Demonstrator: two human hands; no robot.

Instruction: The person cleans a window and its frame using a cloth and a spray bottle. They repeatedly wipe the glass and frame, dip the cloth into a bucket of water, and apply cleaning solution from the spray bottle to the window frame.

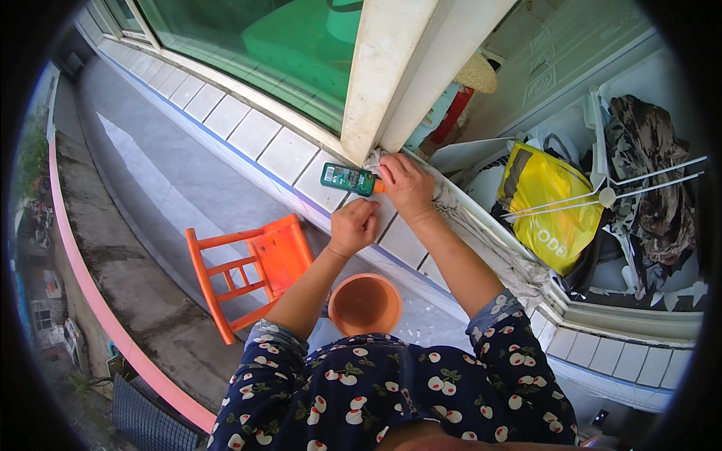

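Observation:
A green plastic bottle (351, 179) with an orange cap lies on its side on the white tiled sill (287, 147), and its label bears writing. My right hand (407, 183) is at the cap end, its bent fingers on a bunched grey cloth (373, 160) by the window post. The cap is partly covered by that hand. More of the cloth runs along the window track beneath my right wrist. Just below the bottle, my left hand (354, 226) is curled into a loose fist over the sill edge, with nothing visible in it.
An orange wooden chair (279, 256) and an orange-brown bucket (365, 304) stand on the floor below the sill. The white window post (389, 73) rises ahead. Inside the window to the right are a yellow plastic bag (550, 208), dark patterned cloth (648, 175) and white rods (654, 179).

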